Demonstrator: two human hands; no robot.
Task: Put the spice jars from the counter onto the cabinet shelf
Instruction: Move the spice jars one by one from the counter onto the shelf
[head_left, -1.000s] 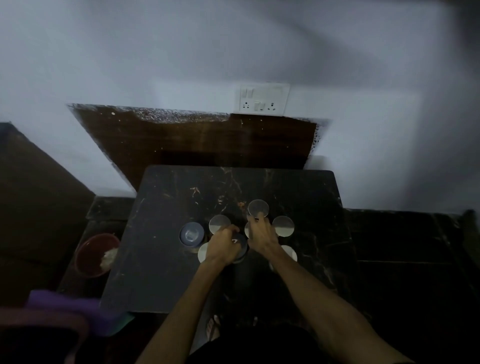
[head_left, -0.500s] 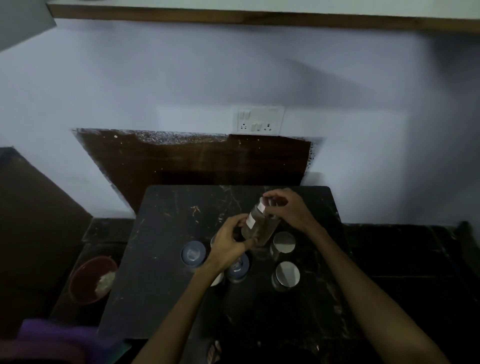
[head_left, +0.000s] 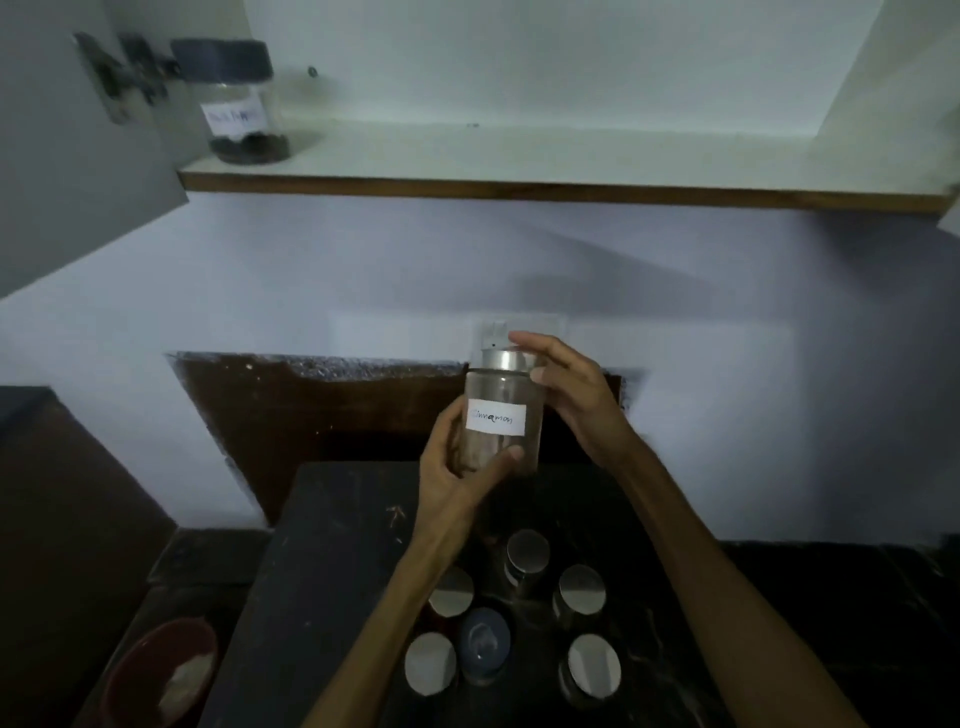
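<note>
A clear jar (head_left: 501, 400) with a steel lid and a white label reading "Cinnamon" is held upright in the air above the counter. My left hand (head_left: 457, 475) grips its lower body, and my right hand (head_left: 569, 389) wraps around its lid. Below on the dark counter (head_left: 322, 571) stand several more spice jars (head_left: 527, 553), most with steel lids and one with a blue lid (head_left: 485, 636). Up on the white cabinet shelf (head_left: 519, 150) a jar with a dark lid (head_left: 239, 101) stands at the far left.
An open cabinet door (head_left: 67, 135) with hinges hangs at the upper left. A red bowl (head_left: 161, 670) with white contents sits low at the left of the counter. A wall socket plate (head_left: 493, 330) is behind the held jar. A dark wooden panel leans against the wall.
Both hands have lifted the cinnamon jar up from the cluster on the counter and turned it upright. The view has tilted upward, bringing the cabinet shelf and its jar into sight.
</note>
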